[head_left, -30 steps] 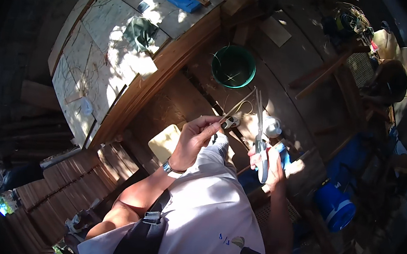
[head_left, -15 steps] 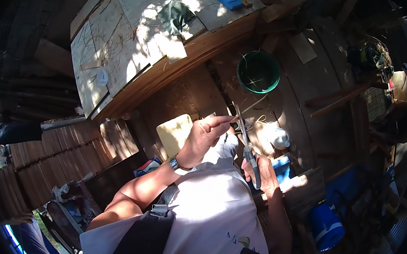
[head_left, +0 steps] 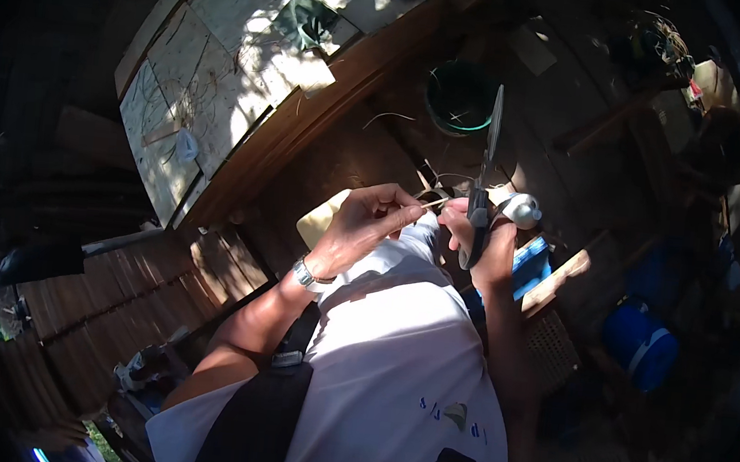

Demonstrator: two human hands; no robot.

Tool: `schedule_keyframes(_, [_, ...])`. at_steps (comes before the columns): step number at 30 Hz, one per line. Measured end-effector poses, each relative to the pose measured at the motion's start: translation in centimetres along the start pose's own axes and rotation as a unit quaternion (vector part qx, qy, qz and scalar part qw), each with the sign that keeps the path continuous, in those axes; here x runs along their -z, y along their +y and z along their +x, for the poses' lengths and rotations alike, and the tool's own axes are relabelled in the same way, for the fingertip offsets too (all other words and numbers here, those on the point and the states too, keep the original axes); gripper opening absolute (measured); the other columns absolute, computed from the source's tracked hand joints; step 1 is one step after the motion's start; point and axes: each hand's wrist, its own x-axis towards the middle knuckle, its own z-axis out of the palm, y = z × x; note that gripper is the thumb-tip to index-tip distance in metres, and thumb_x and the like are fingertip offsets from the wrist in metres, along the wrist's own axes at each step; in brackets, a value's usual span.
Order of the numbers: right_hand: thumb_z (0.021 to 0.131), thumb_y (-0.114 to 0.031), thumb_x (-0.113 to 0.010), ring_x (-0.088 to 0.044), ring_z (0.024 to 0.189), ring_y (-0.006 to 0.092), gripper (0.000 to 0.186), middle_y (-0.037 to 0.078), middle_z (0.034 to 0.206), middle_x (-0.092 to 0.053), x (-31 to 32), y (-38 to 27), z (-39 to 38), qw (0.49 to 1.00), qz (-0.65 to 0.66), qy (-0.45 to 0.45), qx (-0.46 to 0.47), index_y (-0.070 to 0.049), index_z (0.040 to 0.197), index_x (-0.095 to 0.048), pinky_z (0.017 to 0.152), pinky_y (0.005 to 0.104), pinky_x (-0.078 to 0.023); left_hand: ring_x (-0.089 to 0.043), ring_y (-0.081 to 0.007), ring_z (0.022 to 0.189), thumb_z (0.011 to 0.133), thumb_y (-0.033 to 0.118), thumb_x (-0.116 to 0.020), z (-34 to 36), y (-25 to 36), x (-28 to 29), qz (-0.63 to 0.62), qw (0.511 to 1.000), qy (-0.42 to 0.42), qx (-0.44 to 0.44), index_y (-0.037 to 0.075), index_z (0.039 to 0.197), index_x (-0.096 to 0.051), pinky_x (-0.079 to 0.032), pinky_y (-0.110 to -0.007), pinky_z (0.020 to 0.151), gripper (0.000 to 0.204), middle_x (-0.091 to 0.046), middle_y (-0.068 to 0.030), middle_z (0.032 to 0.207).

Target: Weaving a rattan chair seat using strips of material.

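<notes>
A thin pale strip (head_left: 433, 204), perhaps cane, runs between the fingertips of both hands above my lap. My left hand (head_left: 369, 222), with a watch on its wrist, pinches one end between thumb and fingers. In my right hand (head_left: 491, 247) is a pair of scissors (head_left: 477, 215), dark-handled, the long blades pointing away from me. The blades look closed and stand clear of the strip. My right thumb and finger seem to touch the strip's other end. Past the hands, several thin strands (head_left: 451, 178) lie about.
A wooden worktable (head_left: 223, 3) at far left carries scattered strands and a dark green cloth (head_left: 305, 22). A green bucket (head_left: 462, 130) stands ahead. To the right are a white bottle-like container (head_left: 523, 211), a blue box (head_left: 531, 269) and a blue bucket (head_left: 640, 342).
The scissors have swung upright, away from the strip they were touching. My right hand has moved up toward my left. A thin curved strand now shows left of the green bucket.
</notes>
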Motion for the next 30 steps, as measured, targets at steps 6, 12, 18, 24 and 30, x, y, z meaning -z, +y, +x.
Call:
schedule_keyframes(6, [0.089, -0.016, -0.068, -0.055, 0.055, 0.0045, 0.017, 0.005, 0.075, -0.069, 2.2, 0.0, -5.3, 0.99, 0.037, 0.089, 0.105, 0.001, 0.088, -0.068, 0.051, 0.0203, -0.041, -0.06, -0.0099, 0.077, 0.092, 0.018, -0.067, 0.3, 3.5, -3.9, 0.195, 0.968, -0.155, -0.033, -0.003, 0.098, -0.068, -0.048, -0.026, 0.072, 0.022, -0.068, -0.0059, 0.084])
schedule_keyframes(12, [0.089, -0.017, -0.069, -0.053, 0.053, 0.0057, 0.018, 0.001, 0.063, -0.06, 4.1, -0.1, -10.3, 0.958, 0.094, 0.259, 0.075, 0.001, 0.09, -0.067, 0.049, 0.0225, -0.04, -0.056, -0.0054, 0.067, 0.089, 0.029, -0.069, 0.2, 4.4, -8.9, 0.285, 0.933, -0.22, -0.004, 0.006, 0.096, -0.073, -0.045, -0.024, 0.066, 0.024, -0.066, -0.0007, 0.074])
schedule_keyframes(18, [0.086, -0.021, -0.074, -0.062, 0.058, 0.0113, 0.024, 0.008, 0.07, -0.069, 8.4, 4.2, -14.0, 0.853, -0.26, 0.443, 0.093, 0.001, 0.093, -0.067, 0.053, 0.0285, -0.047, -0.061, -0.0084, 0.074, 0.092, 0.024, -0.068, 2.5, 4.1, -10.8, 0.336, 0.869, -0.346, -0.114, 0.0, 0.097, -0.07, -0.05, -0.023, 0.071, 0.025, -0.068, -0.0036, 0.079])
schedule_keyframes(24, [0.09, -0.027, -0.072, -0.056, 0.063, 0.0098, 0.027, 0.002, 0.065, -0.059, 15.2, 6.4, -21.3, 0.784, -0.259, 0.562, 0.041, -0.001, 0.09, -0.065, 0.062, 0.0276, -0.045, -0.067, -0.0114, 0.081, 0.086, 0.028, -0.076, 7.5, 8.4, -7.2, 0.413, 0.843, -0.303, -0.165, 0.003, 0.095, -0.072, -0.053, -0.024, 0.073, 0.028, -0.073, -0.0056, 0.089])
schedule_keyframes(30, [0.09, -0.022, -0.072, -0.048, 0.055, 0.0039, 0.022, -0.001, 0.065, -0.058, 15.4, 5.1, -21.7, 0.799, -0.091, 0.592, 0.055, -0.003, 0.083, -0.062, 0.05, 0.023, -0.037, -0.066, -0.0118, 0.089, 0.088, 0.019, -0.073, 11.7, 8.8, -8.0, 0.31, 0.857, -0.384, -0.152, 0.002, 0.095, -0.071, -0.052, -0.026, 0.083, 0.018, -0.072, -0.0048, 0.092])
